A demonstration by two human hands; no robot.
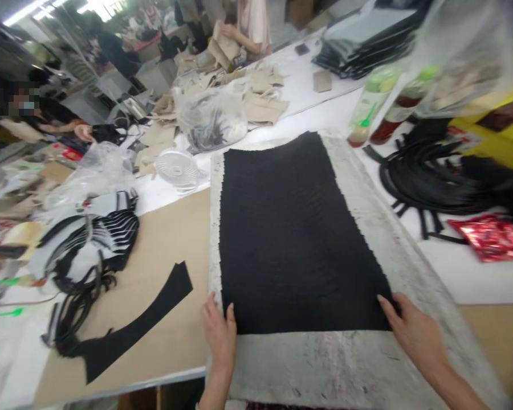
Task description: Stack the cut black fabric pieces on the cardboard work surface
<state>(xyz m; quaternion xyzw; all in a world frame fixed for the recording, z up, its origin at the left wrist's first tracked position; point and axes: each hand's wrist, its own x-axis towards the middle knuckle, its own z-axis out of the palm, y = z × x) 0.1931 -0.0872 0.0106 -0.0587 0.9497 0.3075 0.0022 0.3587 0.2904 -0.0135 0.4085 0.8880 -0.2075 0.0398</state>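
A large black sheet of cloth with jagged side edges lies over a stained grey board. My left hand is at its near left corner, thumb against the cloth's edge, fingers spread apart over the board's left edge. At the near right corner, my right hand pinches the cloth, thumb on top; the other fingertips are partly hidden. A curved black cut piece lies on the brown sheet to the left, not touched by either hand.
Bundles of black strips lie left; a coil of black strips and a red shiny packet lie right. Beyond are a small white fan, a plastic bag, and bottles. Other people work farther back.
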